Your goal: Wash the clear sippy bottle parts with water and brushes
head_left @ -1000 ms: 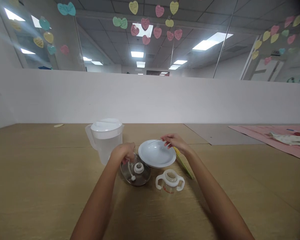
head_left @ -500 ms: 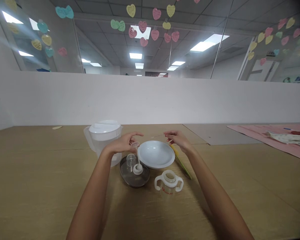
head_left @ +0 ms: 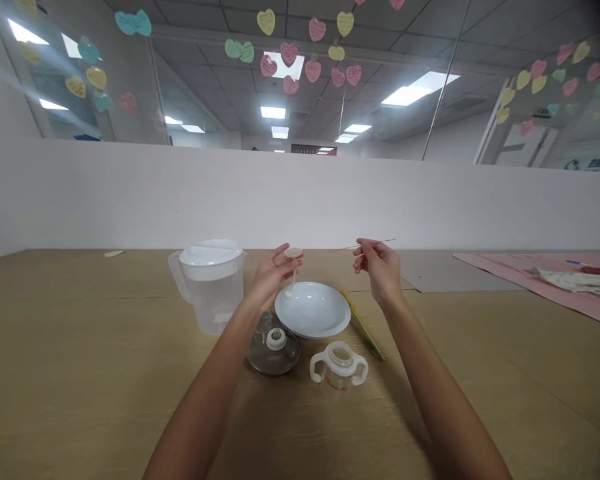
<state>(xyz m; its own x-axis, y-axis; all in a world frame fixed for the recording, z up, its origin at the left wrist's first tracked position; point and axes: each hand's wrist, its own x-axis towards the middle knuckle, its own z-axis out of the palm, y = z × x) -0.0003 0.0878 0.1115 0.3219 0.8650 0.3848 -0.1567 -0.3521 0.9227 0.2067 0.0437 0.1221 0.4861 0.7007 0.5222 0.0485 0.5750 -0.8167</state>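
Observation:
My left hand (head_left: 274, 275) is closed on a bottle straw (head_left: 295, 272), which hangs upright with a round clear disc at its top and a white weighted end at the bottom. That end is over the left rim of a white bowl (head_left: 314, 303). Pinched in my right hand (head_left: 380, 267) is a thin wire-like straw brush (head_left: 389, 241), held nearly level above and right of the bowl; its far tip is faint. Below my left wrist, a dark metal tray (head_left: 275, 365) bears a white ring cap (head_left: 276, 339) and a clear dome cap (head_left: 263, 324).
A clear two-handled bottle (head_left: 338, 377) stands open in front of the bowl. A lidded water pitcher (head_left: 210, 293) stands left. Beside the bowl lies a green-handled brush (head_left: 369, 335). At far right, a pink cloth (head_left: 510, 272) carries folded fabric. A white wall (head_left: 300, 200) rises behind the table.
My left hand has lifted the straw off the ring cap on the tray and moved it up and right to the bowl. My right hand has risen rightward with the straw brush.

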